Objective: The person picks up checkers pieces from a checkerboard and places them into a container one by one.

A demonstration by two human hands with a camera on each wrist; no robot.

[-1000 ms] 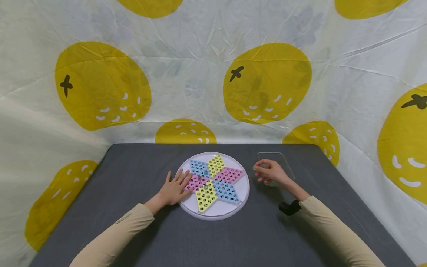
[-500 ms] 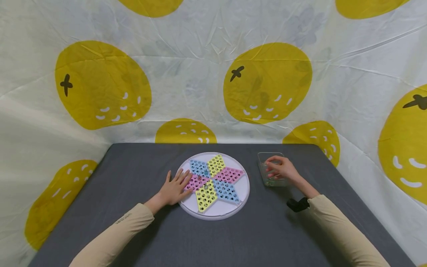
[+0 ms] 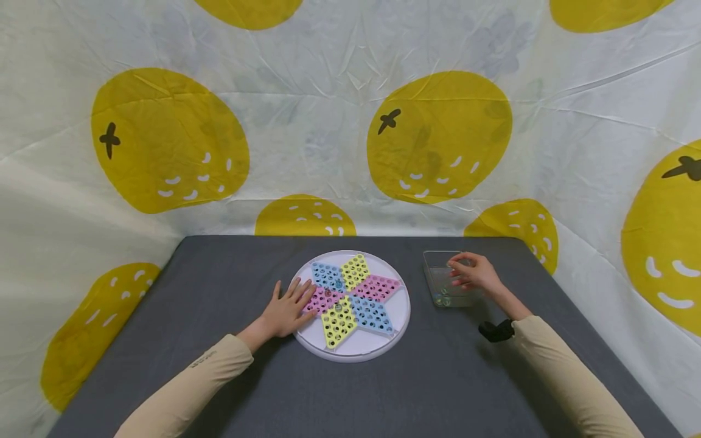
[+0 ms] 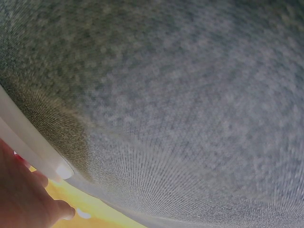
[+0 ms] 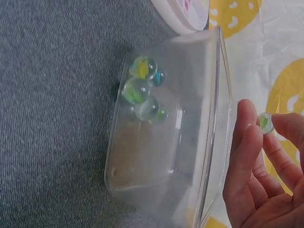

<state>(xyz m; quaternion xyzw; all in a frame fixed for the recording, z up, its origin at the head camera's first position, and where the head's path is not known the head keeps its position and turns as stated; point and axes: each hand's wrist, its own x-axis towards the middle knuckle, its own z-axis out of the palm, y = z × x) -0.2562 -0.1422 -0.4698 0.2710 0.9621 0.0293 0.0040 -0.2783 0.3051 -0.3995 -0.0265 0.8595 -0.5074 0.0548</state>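
Note:
My left hand (image 3: 283, 311) lies with fingers spread on the left edge of a round white Chinese checkers board (image 3: 378, 345). Its star has pink, yellow and blue points full of holes, and a few marbles (image 3: 338, 283) sit near the centre. In the left wrist view, part of the hand (image 4: 23, 199) shows beneath the board's pale rim (image 4: 28, 137). My right hand (image 3: 476, 274) is over the right side of a clear plastic box (image 3: 437, 277). Thumb and finger pinch a clear marble with a green swirl (image 5: 265, 123), outside the box's rim in the right wrist view.
Several glass marbles (image 5: 137, 90) with green, yellow and blue swirls are gathered at one end of the box. A dark grey cloth (image 3: 350, 401) covers the table. Behind it hangs a white curtain (image 3: 306, 146) printed with yellow fruit.
My right hand has moved right, from between the board and the box to the box's right side, uncovering the marbles inside. My left hand has stayed on the board.

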